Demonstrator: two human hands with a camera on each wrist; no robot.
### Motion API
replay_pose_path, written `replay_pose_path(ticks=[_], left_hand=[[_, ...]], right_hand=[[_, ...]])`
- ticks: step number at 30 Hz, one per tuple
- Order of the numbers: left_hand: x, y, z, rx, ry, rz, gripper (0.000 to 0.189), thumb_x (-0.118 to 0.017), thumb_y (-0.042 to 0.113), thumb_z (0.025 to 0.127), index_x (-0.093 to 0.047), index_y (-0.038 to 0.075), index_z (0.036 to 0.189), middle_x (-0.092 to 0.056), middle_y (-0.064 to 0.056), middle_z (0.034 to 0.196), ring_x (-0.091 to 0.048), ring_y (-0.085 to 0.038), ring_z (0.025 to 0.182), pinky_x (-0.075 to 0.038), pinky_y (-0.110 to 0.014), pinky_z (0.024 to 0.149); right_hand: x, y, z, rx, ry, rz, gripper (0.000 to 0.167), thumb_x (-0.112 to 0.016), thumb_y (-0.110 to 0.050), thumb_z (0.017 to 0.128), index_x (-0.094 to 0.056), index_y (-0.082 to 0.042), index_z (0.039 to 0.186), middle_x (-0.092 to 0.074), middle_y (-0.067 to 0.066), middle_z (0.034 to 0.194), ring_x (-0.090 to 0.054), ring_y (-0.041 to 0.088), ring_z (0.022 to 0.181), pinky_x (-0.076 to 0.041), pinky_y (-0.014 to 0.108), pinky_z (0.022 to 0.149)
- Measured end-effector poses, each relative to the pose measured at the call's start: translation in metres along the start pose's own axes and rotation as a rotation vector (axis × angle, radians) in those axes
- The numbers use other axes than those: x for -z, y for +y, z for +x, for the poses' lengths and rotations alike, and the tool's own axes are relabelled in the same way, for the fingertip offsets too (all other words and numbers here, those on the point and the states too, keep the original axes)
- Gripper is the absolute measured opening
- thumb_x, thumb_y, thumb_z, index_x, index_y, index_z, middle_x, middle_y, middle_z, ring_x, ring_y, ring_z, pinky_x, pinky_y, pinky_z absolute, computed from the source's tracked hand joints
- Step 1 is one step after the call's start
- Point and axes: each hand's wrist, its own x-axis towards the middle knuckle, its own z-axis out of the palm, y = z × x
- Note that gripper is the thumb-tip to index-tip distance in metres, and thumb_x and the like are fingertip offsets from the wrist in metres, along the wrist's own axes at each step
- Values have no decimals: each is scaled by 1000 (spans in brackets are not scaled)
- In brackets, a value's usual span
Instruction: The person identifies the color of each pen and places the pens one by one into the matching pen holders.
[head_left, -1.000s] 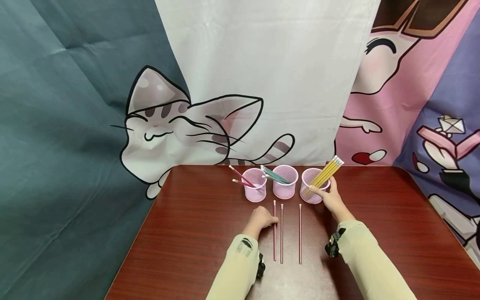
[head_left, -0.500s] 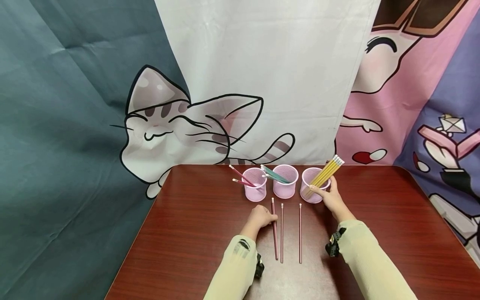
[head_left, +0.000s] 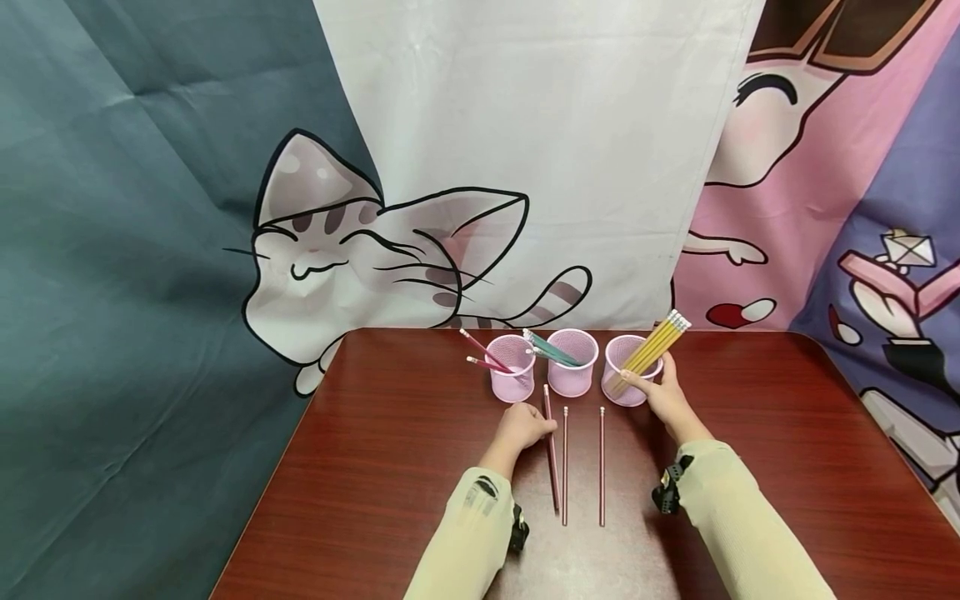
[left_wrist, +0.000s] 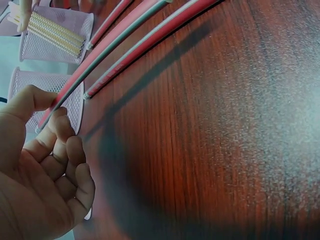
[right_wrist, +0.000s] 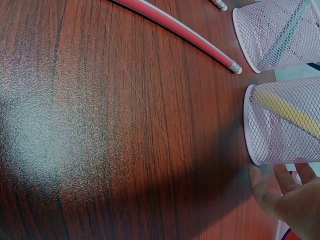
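My left hand point(head_left: 521, 427) pinches a pink pencil point(head_left: 552, 467) between thumb and index finger. In the left wrist view, that pencil point(left_wrist: 86, 71) is tilted, its shadow lying apart on the table. Two more pink pencils, the nearer one point(head_left: 565, 475) and the farther one point(head_left: 602, 475), lie to its right. My right hand point(head_left: 666, 403) holds the right-hand pink mesh cup point(head_left: 628, 397), thumb at the front rim and fingers on its right side. Several yellow pencils point(head_left: 654, 346) lean in that cup. In the right wrist view, the cup point(right_wrist: 280, 145) hides part of the fingers.
A left mesh cup point(head_left: 512, 387) holds two reddish pencils point(head_left: 480, 346). The middle mesh cup point(head_left: 572, 383) holds several green pencils point(head_left: 553, 352). All three cups stand in a row near the far edge of the brown table point(head_left: 375, 467). A printed cloth point(head_left: 540, 125) hangs behind.
The left hand has moved slightly away from me with the pencil. The pencil's eraser end has risen toward the cups and its near end has swung right. The right hand has stayed put.
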Motion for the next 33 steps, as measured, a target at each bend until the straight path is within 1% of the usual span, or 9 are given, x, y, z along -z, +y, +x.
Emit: replay_pose_path(ticks=[4, 10, 17, 21, 25, 29, 33], left_hand=[[2, 2, 1, 4, 4, -4, 22, -69, 25, 71, -60, 13, 54, -49, 9, 49, -43, -7, 49, -35, -21, 48], [6, 7, 2, -13, 20, -5, 20, -68, 25, 70, -60, 13, 56, -49, 9, 52, -43, -7, 51, -36, -21, 50], [9, 10, 2, -15, 41, -36, 22, -68, 24, 70, -56, 14, 54, -46, 9, 53, -41, -7, 52, -34, -21, 49], [11, 11, 2, -18, 51, -42, 20, -67, 24, 70, -57, 14, 55, -46, 9, 55, -42, -6, 54, -34, -21, 50], [12, 10, 2, -26, 70, -70, 18, -67, 22, 69, -58, 13, 57, -47, 9, 55, -42, -6, 54, -35, -21, 49], [13, 10, 3, -21, 93, -108, 16, -68, 22, 70, -59, 12, 61, -47, 9, 56, -43, -7, 53, -36, -21, 49], [15, 11, 4, -18, 117, -120, 17, -69, 24, 71, -60, 12, 63, -48, 8, 58, -43, -7, 54, -37, -22, 50]], right_hand=[[0, 0, 0, -1, 1, -5, 91, -67, -26, 85, -2, -15, 147, -18, 25, 144, -14, 36, 133, -9, 48, 108], [0, 0, 0, 0, 0, -5, 90, -67, -26, 85, -2, -14, 147, -20, 26, 143, -14, 38, 133, -9, 48, 108], [1, 0, 0, -8, -6, -26, 92, -67, -29, 85, -1, -15, 148, -16, 25, 146, -9, 37, 135, -6, 50, 108], [1, 0, 1, -23, -14, -29, 92, -67, -28, 85, 0, -16, 148, -13, 25, 147, -7, 36, 136, -4, 50, 108], [2, 1, 2, -28, -18, -32, 92, -67, -27, 85, 0, -16, 148, -13, 25, 148, -6, 36, 136, -4, 50, 108], [2, 0, 1, -22, -14, -32, 93, -66, -30, 85, 1, -16, 148, -14, 25, 147, -8, 36, 135, -6, 50, 108], [1, 0, 0, -19, -11, -31, 93, -66, -30, 85, 1, -16, 148, -14, 25, 147, -8, 36, 135, -6, 50, 108]])
